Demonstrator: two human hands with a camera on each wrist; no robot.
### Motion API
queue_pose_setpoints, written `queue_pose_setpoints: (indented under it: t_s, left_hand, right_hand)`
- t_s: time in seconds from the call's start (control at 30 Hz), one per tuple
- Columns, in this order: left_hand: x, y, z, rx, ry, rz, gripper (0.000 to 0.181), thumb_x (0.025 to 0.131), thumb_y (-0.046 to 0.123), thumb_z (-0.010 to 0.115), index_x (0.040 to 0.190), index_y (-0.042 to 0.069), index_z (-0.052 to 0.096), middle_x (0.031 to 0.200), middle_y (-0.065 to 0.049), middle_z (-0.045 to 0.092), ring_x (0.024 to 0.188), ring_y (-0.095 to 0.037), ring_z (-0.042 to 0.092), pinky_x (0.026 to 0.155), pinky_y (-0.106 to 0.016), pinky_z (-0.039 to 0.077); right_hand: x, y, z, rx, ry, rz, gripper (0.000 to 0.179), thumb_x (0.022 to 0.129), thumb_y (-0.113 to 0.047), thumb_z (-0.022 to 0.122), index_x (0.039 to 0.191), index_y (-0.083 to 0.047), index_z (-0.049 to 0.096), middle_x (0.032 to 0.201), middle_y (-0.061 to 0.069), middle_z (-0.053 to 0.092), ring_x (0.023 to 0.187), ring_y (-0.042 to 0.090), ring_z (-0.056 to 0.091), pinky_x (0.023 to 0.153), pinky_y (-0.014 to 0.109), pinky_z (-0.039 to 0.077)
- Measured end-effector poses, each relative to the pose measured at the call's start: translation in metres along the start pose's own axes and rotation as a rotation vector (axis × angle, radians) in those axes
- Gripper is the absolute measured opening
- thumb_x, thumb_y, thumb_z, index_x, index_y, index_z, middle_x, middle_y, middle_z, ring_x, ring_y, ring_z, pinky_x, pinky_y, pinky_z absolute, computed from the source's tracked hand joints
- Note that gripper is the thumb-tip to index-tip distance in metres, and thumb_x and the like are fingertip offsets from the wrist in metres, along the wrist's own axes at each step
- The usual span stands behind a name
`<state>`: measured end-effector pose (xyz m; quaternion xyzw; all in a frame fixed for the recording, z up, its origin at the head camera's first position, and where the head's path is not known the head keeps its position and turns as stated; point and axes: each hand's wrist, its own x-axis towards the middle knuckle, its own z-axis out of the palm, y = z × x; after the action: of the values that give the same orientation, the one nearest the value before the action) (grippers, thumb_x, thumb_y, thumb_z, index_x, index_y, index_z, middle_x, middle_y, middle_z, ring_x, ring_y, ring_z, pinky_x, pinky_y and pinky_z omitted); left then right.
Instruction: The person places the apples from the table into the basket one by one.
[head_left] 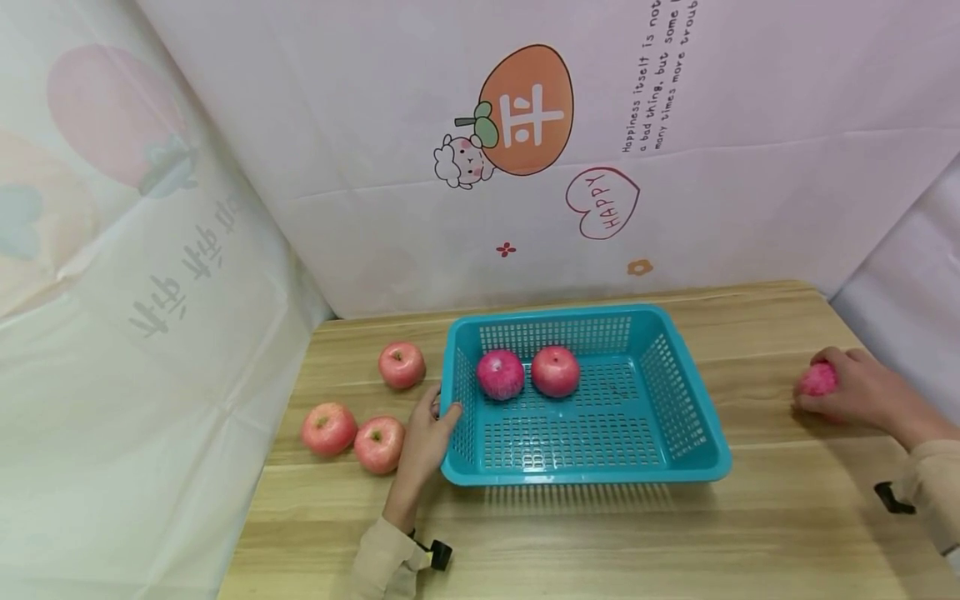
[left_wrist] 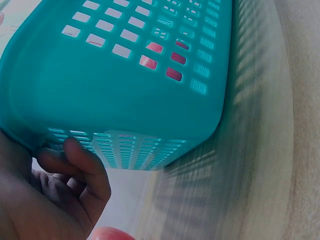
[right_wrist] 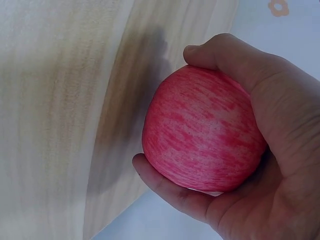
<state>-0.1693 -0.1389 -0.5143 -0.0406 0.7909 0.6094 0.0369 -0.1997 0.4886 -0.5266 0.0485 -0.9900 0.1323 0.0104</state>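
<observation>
My left hand (head_left: 426,442) grips the left rim of a blue-green plastic basket (head_left: 573,478), thumb over the edge and curled fingers against the outer wall. A magenta round fruit or vegetable (head_left: 500,374) with a pale top lies inside, beside a red apple-like fruit (head_left: 555,371). Over at the right of the table, my right hand (head_left: 862,392) holds a pink-red streaked apple (right_wrist: 205,130) between thumb and fingers. In the right wrist view the tabletop shows beyond this apple, with a shadow falling on it.
Left of the basket lie three pinkish apples, one at the back (head_left: 401,365), one at the far left (head_left: 328,429) and one close to the left forearm (head_left: 379,445). The wooden table (head_left: 570,542) meets a printed white cloth (head_left: 375,233) at the back and left.
</observation>
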Motion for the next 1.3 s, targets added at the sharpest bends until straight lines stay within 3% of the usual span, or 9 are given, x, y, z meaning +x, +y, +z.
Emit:
queue_pose_setpoints:
  t_s: [0.5,0.77,1.07,1.3]
  left_hand:
    - [0.001,-0.001,0.0,0.009,0.003,-0.005,0.053,0.106,0.021,0.058,0.155,0.004,0.049,0.129,-0.029,0.072,0.108,-0.04,0.077,0.087,-0.051,0.066]
    - [0.001,0.001,0.001,0.015,0.012,-0.009,0.052,0.106,0.022,0.058,0.155,0.006,0.05,0.131,-0.028,0.071,0.111,-0.039,0.075,0.089,-0.051,0.065]
    - [0.001,0.001,0.001,0.031,0.014,-0.018,0.051,0.106,0.022,0.058,0.155,0.006,0.05,0.132,-0.026,0.071,0.112,-0.036,0.075,0.09,-0.051,0.065]
    - [0.0,0.001,0.0,0.025,0.005,-0.018,0.052,0.107,0.022,0.058,0.155,0.006,0.049,0.132,-0.027,0.071,0.112,-0.037,0.076,0.09,-0.051,0.065]
  right_hand:
    - [0.0,-0.01,-0.011,-0.01,-0.024,0.012,0.074,0.076,-0.035,0.09,0.118,0.013,0.052,0.097,0.036,0.054,0.078,0.038,0.06,0.061,0.038,0.046]
    - [0.003,-0.02,-0.017,0.014,0.019,0.015,0.074,0.075,-0.033,0.091,0.118,0.012,0.049,0.096,0.034,0.055,0.075,0.036,0.059,0.06,0.037,0.044]
    - [0.005,-0.026,-0.02,0.027,0.013,0.004,0.076,0.076,-0.028,0.091,0.118,0.017,0.047,0.093,0.033,0.055,0.075,0.035,0.059,0.06,0.038,0.046]
    - [0.004,-0.03,-0.022,-0.007,0.017,0.007,0.077,0.077,-0.032,0.09,0.121,0.014,0.046,0.1,0.039,0.051,0.076,0.041,0.059,0.062,0.052,0.051]
